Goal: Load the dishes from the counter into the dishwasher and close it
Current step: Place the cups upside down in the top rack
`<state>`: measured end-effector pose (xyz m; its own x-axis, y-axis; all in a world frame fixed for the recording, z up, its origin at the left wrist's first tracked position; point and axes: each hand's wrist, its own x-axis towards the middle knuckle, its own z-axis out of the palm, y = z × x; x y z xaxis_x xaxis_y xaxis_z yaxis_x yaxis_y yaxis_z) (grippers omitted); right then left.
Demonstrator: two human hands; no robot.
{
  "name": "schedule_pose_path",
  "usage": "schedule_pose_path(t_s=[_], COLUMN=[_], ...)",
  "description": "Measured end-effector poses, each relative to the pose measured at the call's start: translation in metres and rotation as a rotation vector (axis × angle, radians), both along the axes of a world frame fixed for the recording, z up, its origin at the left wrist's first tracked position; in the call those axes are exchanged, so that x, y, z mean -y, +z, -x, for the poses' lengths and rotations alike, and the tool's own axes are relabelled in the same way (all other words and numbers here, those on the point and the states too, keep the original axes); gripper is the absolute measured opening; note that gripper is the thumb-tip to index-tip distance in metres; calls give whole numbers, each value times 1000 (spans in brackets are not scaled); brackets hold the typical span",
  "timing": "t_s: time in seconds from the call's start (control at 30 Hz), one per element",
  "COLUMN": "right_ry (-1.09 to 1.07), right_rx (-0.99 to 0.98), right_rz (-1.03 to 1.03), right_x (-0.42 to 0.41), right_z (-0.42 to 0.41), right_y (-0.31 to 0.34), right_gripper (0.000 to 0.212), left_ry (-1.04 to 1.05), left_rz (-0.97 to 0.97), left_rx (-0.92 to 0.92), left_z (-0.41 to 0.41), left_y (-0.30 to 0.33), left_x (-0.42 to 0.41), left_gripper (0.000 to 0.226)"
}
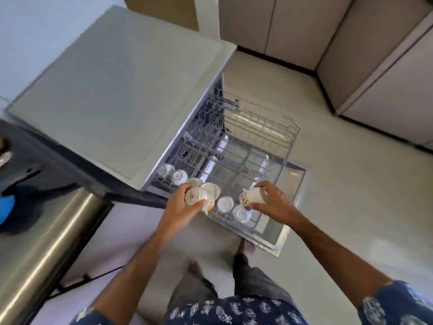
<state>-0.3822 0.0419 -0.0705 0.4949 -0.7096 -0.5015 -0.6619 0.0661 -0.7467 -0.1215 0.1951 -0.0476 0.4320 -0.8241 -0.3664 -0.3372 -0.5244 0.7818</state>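
Observation:
The dishwasher's upper wire rack (pixel 269 146) is pulled out over the open door (pixel 295 184). Several white cups stand upside down along the rack's near side, among them one (pixel 225 203) between my hands and another (pixel 241 213) under my right hand. My left hand (pixel 181 205) grips a white cup with a floral print (pixel 198 197), tilted on its side above the rack's near left edge. My right hand (pixel 273 202) holds a second floral cup (pixel 251 195), also tipped sideways, just over the rack's near right part.
The white dishwasher top (pixel 121 90) fills the upper left. A steel counter edge (pixel 46 242) runs along the left, with a blue object (pixel 5 207) on it. Beige cabinets (pixel 375 66) line the far right. My feet (pixel 241 249) stand on pale floor beside the open door.

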Motion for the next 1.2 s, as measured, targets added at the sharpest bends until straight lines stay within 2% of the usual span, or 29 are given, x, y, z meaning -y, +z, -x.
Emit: schedule_pose_path(t_s=[0.1,0.27,0.43,0.63,0.83,1.0,1.2], right_ry=[-59,-25,114,152,319,391,470], right_rx=[-21,-75,-126,-229,-428,-560,-572], right_rz=[11,49,212,322,348,411,398], right_x=[11,17,17,23,16,16,34], right_z=[13,12,-14,-52,-69,-76,-78], right_y=[-33,-84,-123,-156,-179,-181,-177], right_gripper=[60,64,61,60,66,68,71], left_ry=[-38,-106,-208,-363,-475,-472,-564], left_rz=[-18,-57,-72,-16,-6,-49,-92], left_rx=[10,47,130,290,359,355,323], left_z=[3,2,1,-11,-18,-22,-25], left_y=[-21,-62,-105,-146,-166,-176,-183], left_x=[33,72,101,120,137,143,153], left_gripper=[55,54,59,65,64,65,67])
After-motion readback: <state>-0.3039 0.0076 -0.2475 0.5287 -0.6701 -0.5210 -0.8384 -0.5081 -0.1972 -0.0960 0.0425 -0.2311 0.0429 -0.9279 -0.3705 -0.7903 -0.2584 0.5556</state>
